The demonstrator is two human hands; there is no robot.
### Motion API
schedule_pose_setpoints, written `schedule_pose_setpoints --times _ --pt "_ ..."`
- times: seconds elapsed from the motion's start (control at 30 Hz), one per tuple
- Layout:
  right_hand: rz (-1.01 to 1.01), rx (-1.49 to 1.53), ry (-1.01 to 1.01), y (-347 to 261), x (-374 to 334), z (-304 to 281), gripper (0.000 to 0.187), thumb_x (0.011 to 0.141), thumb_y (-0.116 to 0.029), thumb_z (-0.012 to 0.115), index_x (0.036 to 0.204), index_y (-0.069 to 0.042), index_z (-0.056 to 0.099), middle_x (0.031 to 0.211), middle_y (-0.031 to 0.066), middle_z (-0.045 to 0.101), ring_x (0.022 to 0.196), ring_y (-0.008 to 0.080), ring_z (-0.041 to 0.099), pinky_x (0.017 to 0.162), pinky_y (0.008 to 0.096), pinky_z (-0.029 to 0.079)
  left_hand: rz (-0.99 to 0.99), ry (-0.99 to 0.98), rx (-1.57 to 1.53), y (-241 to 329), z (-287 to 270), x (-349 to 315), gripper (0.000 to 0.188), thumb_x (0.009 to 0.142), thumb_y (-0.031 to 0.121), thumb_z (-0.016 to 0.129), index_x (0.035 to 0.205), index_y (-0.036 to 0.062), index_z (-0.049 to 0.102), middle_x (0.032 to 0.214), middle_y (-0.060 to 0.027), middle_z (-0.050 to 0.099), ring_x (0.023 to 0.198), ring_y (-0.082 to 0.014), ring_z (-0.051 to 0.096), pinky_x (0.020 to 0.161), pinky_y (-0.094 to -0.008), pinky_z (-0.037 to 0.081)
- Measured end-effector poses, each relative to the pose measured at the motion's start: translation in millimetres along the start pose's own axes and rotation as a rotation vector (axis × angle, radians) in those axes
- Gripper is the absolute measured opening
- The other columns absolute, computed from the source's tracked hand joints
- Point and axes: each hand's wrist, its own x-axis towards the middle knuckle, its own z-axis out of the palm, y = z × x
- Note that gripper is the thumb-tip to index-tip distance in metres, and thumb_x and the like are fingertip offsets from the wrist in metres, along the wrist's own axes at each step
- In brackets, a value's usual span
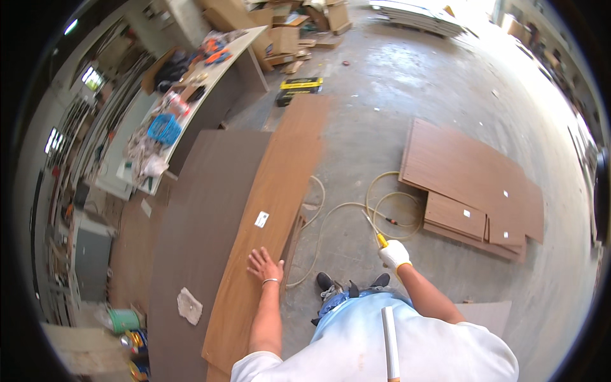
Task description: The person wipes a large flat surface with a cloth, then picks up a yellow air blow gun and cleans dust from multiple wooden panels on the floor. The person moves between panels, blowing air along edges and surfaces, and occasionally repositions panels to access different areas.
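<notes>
On the cluttered table (237,49), there's a blue basket (164,129), its contents too small to make out! Left of the person's feet, a flat, wood-grained brown board (280,184) lies alongside a darker panel (213,197), long axis running forward, far end veering right. The left hand (266,266) rests on it, fingers spread; the white-gloved right hand (396,254) grips a yellow-handled tool (382,240), slim tip pointing forward-left.

From here, I see bright white light (489,14) far right of the long brown board (278,197). The floor (394,70) beyond it shines. Far around it, straight things bend and corners go black.
</notes>
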Motion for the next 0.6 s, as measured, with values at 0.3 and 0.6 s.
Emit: schedule_pose_setpoints --times 0.3,0.6 --pt "0.415 0.794 0.206 236 -34 -51 0.016 0.078 -0.013 0.060 0.083 0.002 0.064 0.070 0.0122 0.066 0.048 0.0216 0.062 0.046 0.0345 0.050 -0.245 -0.079 0.081 17 11 14 0.097 0.084 0.046 0.069 0.153 0.0083 0.013 0.157 -0.0237 0.013 0.144 -0.0459 0.016 0.112 -0.0576 0.027" --pt "1.025 1.559 0.424 445 -136 53 0.028 0.090 -0.016 0.052 0.111 0.003 0.053 0.079 0.0199 0.063 0.053 0.0275 0.057 0.040 0.0381 0.041 -0.303 -0.338 0.104 62 -7 72 0.058 0.088 0.038 0.067 0.130 0.0006 0.055 0.136 -0.0187 0.053 0.124 -0.0335 0.054 0.104 -0.0438 0.043"
